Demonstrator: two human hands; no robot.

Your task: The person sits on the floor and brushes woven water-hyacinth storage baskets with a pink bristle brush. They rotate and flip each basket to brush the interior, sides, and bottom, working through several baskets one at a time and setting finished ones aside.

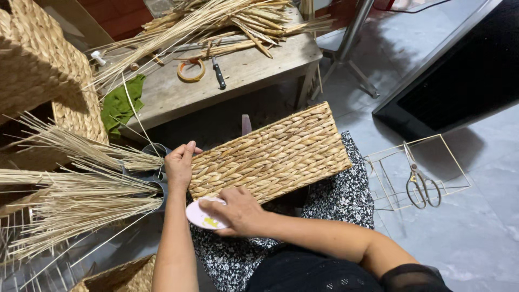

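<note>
Left hand (179,165) grips the near-left edge of the woven basket (270,157), fingers curled over the rim, probably to steady it on the lap. Right hand (238,212) holds a small pale disc (201,216), fingers closed on it, just below the basket. Straw bundles (81,184) lie left of the left fingers; scissors (421,184) on the floor, well right.

Bundles of dry straw (81,184) crowd the left of the frame, their tips just beside the left hand (179,162), leaving little room there. The woven basket (270,154) fills the centre, across the lap. At the upper left, stacked baskets (48,70) and the cluttered surface (259,59) block the way. Open floor (476,227) lies at the lower right, past a wire frame (416,170) and scissors (421,184).
</note>
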